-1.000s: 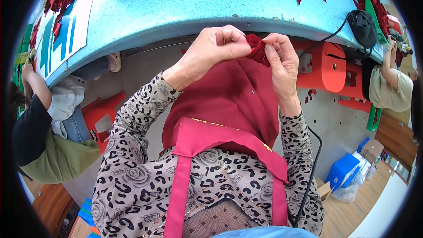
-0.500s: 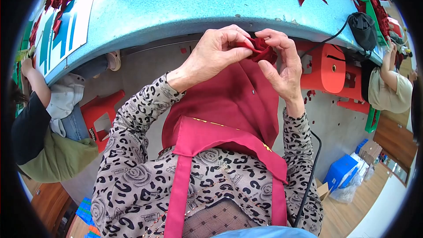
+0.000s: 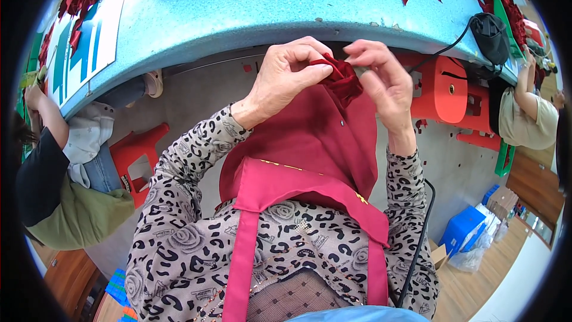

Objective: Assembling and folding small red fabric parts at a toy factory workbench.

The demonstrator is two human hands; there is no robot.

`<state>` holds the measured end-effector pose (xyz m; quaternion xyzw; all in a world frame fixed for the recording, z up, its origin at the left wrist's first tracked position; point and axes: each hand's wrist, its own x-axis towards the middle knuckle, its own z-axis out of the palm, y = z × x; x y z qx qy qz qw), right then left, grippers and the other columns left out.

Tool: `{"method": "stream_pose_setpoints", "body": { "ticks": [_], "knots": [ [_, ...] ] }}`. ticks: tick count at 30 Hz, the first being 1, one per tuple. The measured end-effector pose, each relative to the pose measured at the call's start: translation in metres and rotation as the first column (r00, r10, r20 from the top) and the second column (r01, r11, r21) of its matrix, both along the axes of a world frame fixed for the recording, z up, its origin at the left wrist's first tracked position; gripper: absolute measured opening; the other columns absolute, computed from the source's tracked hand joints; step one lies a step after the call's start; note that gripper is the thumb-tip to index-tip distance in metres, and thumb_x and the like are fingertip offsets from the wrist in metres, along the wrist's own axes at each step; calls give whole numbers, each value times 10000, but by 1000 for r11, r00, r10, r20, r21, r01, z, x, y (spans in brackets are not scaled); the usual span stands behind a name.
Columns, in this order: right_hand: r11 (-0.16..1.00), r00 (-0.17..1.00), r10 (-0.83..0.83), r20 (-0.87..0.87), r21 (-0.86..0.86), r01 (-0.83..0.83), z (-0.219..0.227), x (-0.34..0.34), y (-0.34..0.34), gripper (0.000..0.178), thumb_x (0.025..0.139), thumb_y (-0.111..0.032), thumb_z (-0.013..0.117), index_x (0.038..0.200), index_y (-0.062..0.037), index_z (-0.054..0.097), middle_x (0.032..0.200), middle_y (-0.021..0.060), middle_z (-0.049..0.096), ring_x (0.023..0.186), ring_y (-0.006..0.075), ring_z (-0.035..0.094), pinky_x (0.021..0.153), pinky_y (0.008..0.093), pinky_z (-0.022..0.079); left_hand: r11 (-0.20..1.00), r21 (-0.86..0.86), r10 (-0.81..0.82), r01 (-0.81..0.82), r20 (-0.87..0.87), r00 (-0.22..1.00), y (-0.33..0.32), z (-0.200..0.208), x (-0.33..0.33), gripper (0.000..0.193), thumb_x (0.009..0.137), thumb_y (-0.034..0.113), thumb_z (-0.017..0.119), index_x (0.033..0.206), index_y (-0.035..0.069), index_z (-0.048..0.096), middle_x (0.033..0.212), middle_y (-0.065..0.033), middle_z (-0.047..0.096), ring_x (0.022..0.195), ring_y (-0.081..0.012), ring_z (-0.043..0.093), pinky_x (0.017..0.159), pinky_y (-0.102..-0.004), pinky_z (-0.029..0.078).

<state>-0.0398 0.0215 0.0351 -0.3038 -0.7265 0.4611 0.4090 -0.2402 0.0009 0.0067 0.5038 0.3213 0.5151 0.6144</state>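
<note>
The blue table (image 3: 196, 15) ends in a curved edge, grey floor (image 3: 456, 179) showing either side of a red apron (image 3: 304, 134). Just short of that edge, the left hand (image 3: 285, 74) pinches a dark red ribbon (image 3: 344, 87); the right hand (image 3: 387, 83), fingers parted, is beside it.

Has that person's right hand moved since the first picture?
Yes. The right hand has shifted slightly to the person's right, closer to the red stool, which sits in the same place.
</note>
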Motion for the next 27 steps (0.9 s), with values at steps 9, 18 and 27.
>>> {"method": "stream_pose_setpoints", "body": {
  "ticks": [9, 18, 27],
  "knots": [
    [957, 993, -79, 92, -273, 101, 9, 11, -4, 177, 816, -28, 527, 981, 28, 560, 1012, 88, 583, 913, 141, 544, 849, 267, 426, 995, 94, 36, -32, -40, 999, 2, -5, 11, 57, 795, -17, 600, 826, -19, 648, 966, -59, 586, 846, -98, 540, 757, -226, 437],
    [985, 904, -159, 397, 8, 170, 16, -4, -6, 190, 725, -29, 590, 909, 18, 577, 844, 71, 609, 812, 125, 568, 778, 259, 441, 973, 223, 83, -54, -123, 989, -1, -2, 22, 59, 750, -51, 620, 804, -31, 632, 939, -42, 574, 765, -71, 558, 640, -186, 462],
    [991, 965, -110, 239, -48, 125, 3, 1, 1, 163, 783, -5, 584, 943, -4, 554, 839, 22, 590, 745, 72, 526, 702, 210, 428, 999, 22, 35, -36, 28, 999, 5, -20, 23, 87, 775, -62, 611, 829, -4, 577, 943, -39, 565, 797, -79, 550, 712, -200, 467]
  ]
}}
